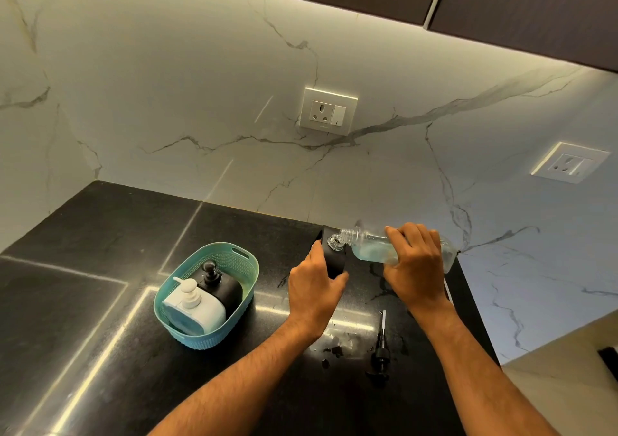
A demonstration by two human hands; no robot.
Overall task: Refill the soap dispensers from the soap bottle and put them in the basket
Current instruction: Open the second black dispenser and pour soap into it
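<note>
Off to the left of both hands, well apart from the pouring, the teal basket (248, 261) already holds a white dispenser (197, 308) and a black one (222, 288), pumps on, so those two look finished. The work in hand is the third.

The left hand (316, 288) is wrapped around a black dispenser (334, 258) standing on the dark counter (100, 235), fingers curled on its left side and thumb on the right, steadying it with the open neck just above the grip. To the right of that, the right hand (414, 261) clasps the clear soap bottle (371, 246) from above, tipped nearly flat, its threaded mouth touching or just over the dispenser's neck. Pale blue soap pools low in the bottle (not much of it left, by the look).

Nearer the person than the right hand's grip, the loose black pump (380, 352) lies on the counter among a few wet spots.

I'd judge this mid-pour. Next the bottle wants righting and setting down, then the pump threaded back in before the dispenser goes leftward into the basket.
</note>
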